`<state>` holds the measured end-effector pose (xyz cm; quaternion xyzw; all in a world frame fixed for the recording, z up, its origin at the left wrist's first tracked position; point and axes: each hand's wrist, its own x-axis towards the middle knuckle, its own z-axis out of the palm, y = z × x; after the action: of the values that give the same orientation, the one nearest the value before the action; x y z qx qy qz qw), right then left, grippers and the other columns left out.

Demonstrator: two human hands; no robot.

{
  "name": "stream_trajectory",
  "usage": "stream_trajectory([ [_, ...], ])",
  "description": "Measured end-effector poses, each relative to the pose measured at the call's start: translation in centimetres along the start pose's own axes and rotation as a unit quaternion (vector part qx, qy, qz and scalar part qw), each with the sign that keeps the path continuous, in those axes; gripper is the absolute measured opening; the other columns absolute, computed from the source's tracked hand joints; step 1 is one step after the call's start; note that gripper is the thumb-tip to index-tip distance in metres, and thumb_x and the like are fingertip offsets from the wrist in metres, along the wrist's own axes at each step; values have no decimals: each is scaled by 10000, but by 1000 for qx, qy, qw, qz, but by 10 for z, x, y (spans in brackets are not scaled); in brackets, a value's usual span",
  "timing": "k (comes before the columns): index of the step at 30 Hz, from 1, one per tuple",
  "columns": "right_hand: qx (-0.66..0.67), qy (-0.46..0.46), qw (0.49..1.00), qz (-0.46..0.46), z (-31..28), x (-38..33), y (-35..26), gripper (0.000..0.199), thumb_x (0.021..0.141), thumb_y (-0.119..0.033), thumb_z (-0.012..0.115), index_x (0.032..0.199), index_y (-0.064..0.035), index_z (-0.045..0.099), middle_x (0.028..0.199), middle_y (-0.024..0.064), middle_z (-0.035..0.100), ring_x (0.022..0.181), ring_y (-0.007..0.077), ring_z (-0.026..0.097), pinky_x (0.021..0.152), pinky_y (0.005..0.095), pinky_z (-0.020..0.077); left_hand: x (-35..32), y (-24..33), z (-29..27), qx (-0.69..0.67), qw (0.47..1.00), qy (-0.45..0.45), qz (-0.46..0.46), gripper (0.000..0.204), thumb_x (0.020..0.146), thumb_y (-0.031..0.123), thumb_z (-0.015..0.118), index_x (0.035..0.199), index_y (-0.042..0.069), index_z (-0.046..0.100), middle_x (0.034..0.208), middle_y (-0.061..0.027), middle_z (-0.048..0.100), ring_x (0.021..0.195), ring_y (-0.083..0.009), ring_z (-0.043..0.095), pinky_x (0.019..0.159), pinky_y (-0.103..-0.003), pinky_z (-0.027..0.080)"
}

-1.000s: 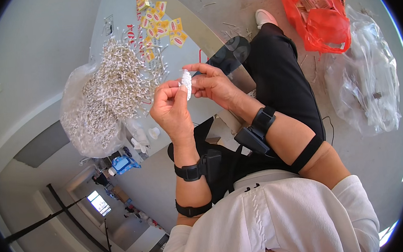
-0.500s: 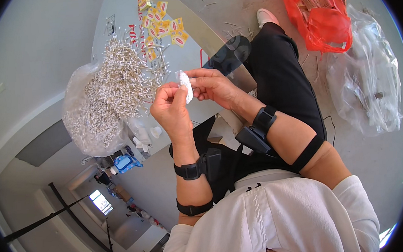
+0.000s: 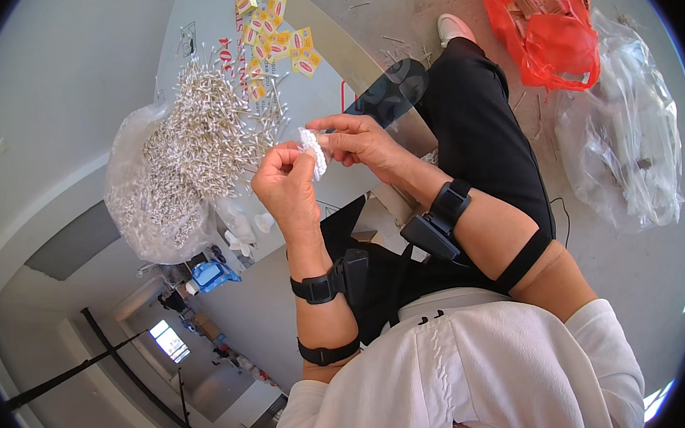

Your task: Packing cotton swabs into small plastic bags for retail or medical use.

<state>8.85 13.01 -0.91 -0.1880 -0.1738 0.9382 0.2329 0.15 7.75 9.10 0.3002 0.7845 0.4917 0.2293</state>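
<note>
A small bundle of cotton swabs [image 3: 318, 161] stands between my two hands above the table's near edge, its white cotton tips packed together. Its lower side is pinched by the thumb and fingers of my left hand [image 3: 289, 194]. Clear film seems to wrap part of the bundle. On its other side, my right hand [image 3: 365, 144] is closed at the film with thumb and fingertips, the index finger reaching over the top. Just past my left hand lies a large heap of loose cotton swabs [image 3: 207, 132], spilling from a clear plastic bag [image 3: 127, 187].
Yellow-and-white printed cards [image 3: 274, 44] and a small yellow box [image 3: 245, 1] lie on the far part of the table [image 3: 325, 95]. On the floor at right are a red plastic bag [image 3: 559, 52] holding bundled sticks and clear plastic bags [image 3: 623, 144]. Stray swabs [image 3: 395, 39] litter the floor.
My left hand has shifted slightly left and down. The bundle has tilted, so more of its cotton tips show, and my right fingers have moved slightly along its upper end.
</note>
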Motion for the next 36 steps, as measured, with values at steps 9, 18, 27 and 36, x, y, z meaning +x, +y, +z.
stream_trajectory([
  [9,-43,8,999,3,0,1,-1,364,855,-242,678,1180,-86,627,749,-39,576,636,30,459,580,188,363,-1,-2,-3,7,1000,-1,-9,51,716,-52,654,719,-35,605,808,-48,621,681,-80,536,656,-208,426],
  [18,-169,104,979,-44,-4,4,5,452,744,-207,751,1119,12,626,761,97,637,750,123,624,669,261,482,3,-26,-12,-37,997,0,-69,50,776,-8,633,801,-51,631,741,-30,609,629,-71,519,592,-207,418],
  [27,-263,100,942,-182,4,-5,0,95,772,-3,675,850,11,623,747,0,597,687,44,530,620,207,448,1,-42,-12,-73,992,-22,-103,56,811,23,625,784,-25,611,675,-20,566,557,-85,478,507,-218,390],
  [36,-267,76,947,-162,5,-4,5,45,807,-1,642,814,34,614,694,-2,587,651,39,519,586,207,440,-2,-41,-11,-138,977,-42,-155,93,854,58,611,785,-4,604,649,-14,550,521,-75,460,450,-213,371],
])
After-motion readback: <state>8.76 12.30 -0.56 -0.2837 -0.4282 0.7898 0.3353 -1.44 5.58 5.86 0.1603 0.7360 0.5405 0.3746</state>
